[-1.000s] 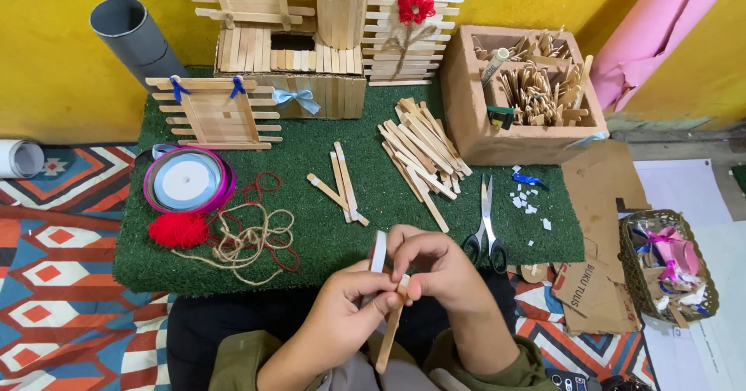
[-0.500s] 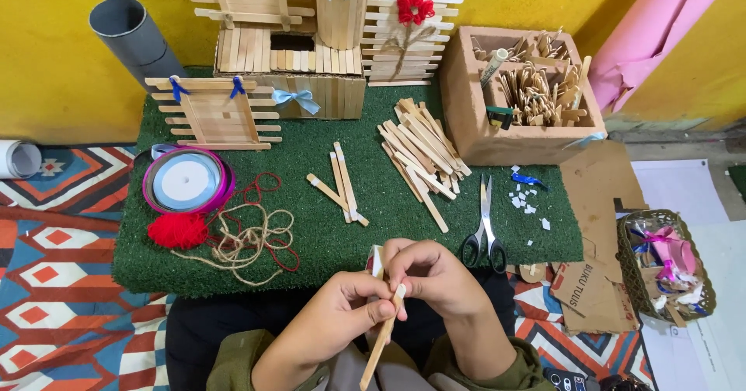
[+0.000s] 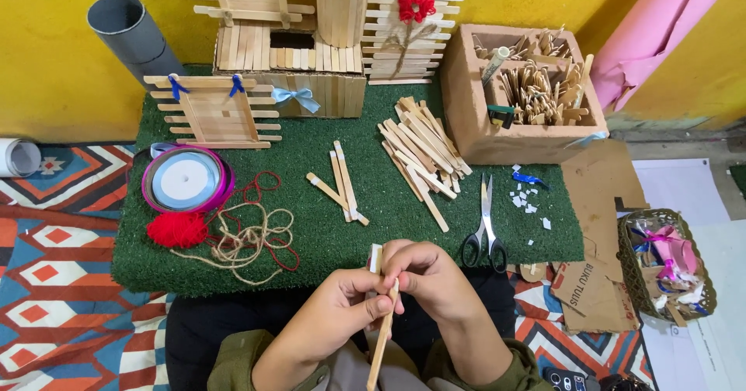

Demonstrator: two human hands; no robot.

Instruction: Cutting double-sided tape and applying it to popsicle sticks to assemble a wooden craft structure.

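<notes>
Both my hands are closed around 1 wooden stick (image 3: 381,343), held upright just in front of the near edge of the green mat (image 3: 342,243). My left hand (image 3: 336,319) pinches the stick's middle, fingers curled. My right hand (image 3: 430,276) pinches near its white-tipped top, fingers bent tight. Scissors (image 3: 485,224) lie on the mat just beyond my right hand; 3 loose sticks (image 3: 340,191) lie further up.
</notes>
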